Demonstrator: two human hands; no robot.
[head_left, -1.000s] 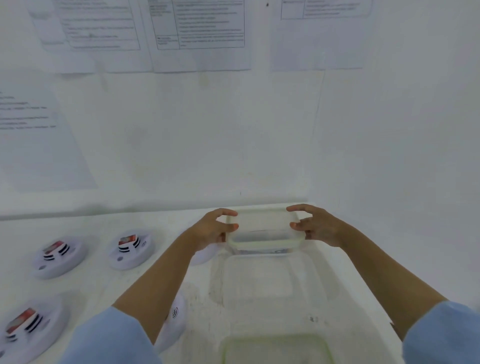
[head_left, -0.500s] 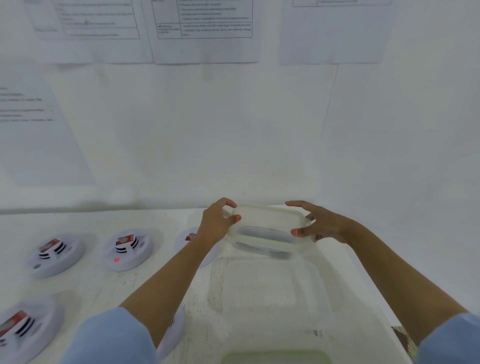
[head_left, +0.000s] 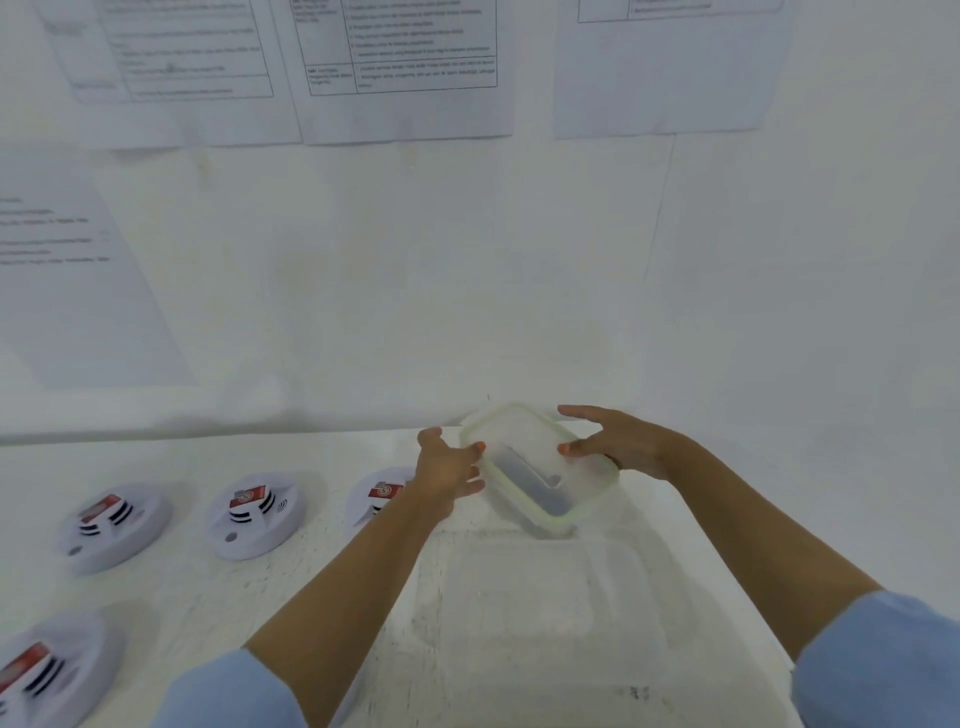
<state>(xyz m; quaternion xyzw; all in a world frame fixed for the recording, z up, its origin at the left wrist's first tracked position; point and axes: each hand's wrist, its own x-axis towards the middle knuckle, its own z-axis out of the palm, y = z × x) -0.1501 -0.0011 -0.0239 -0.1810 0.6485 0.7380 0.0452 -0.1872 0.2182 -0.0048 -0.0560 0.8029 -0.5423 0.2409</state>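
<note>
Detectors (head_left: 254, 512) lined up left on table (head_left: 171, 582), out of work area. Left hand (head_left: 449, 467) pinches near rim of clear lidded container (head_left: 540, 467), tilted in air above bigger clear tub (head_left: 545, 597). Right hand (head_left: 623, 441) clamps far edge, two-sided hold likely for controlled turning.

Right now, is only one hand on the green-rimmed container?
No, the left hand and the right hand each hold one side of the green-rimmed container, with a thumb on its top.

The box (head_left: 540, 467) is between left hand (head_left: 447, 470) and right hand (head_left: 618, 444), detectors (head_left: 254, 512) leftward.
</note>
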